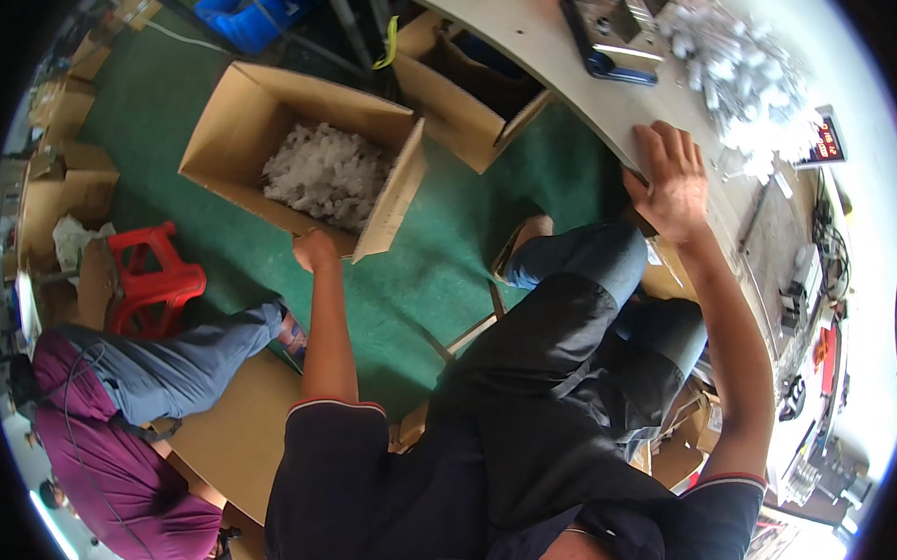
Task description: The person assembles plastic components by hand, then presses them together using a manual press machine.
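My left hand [315, 251] is closed on the near edge of an open cardboard box [237, 121] on the floor. Inside the box lies a heap of small whitish, translucent pieces [328, 175]; their kind is not clear. My right hand [672, 180] rests on the edge of the worktable [540, 29], fingers stretched over its top and nothing seen in them. Beyond that hand, a metal device with a dark blue frame [611, 37] stands on the table. A pile of white, shiny pieces [738, 77] lies to its right.
Against the table stands another open carton [465, 121]. A blue bin [255, 11] is at the far left, a red stool [156, 277] nearer. At lower left a co-worker in a purple shirt [110, 475] bends beside a large carton [247, 426]. A small digital display [827, 141] sits on the table.
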Demonstrator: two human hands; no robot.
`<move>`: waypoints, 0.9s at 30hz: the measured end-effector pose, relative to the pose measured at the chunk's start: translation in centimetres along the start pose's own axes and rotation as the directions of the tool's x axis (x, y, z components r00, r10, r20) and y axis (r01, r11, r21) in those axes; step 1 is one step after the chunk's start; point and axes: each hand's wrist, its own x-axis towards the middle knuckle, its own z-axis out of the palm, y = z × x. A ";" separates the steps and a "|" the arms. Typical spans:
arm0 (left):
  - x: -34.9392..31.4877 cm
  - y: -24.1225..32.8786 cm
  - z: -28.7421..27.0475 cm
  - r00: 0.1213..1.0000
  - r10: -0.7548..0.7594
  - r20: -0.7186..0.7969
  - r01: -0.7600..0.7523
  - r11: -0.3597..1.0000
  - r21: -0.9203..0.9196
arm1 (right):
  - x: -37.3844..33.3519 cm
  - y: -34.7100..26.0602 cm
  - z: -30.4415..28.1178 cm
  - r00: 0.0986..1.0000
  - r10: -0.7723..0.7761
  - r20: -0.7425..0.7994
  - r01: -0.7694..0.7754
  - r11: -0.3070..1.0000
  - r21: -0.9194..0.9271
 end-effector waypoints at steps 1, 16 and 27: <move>0.3 0.3 -0.5 1.000 0.028 0.007 -0.028 1.000 0.008 | 0.0 0.2 -0.3 0.999 -0.013 -0.030 0.014 1.000 0.014; -28.1 1.7 -5.1 0.836 -0.001 0.549 0.373 0.734 -0.567 | -1.6 2.6 -0.2 0.999 0.031 -0.013 -0.029 0.994 0.107; -27.0 3.0 11.1 0.513 0.398 0.760 -0.373 0.901 -0.220 | -3.8 3.6 -1.6 0.993 -0.108 0.038 0.101 0.983 0.151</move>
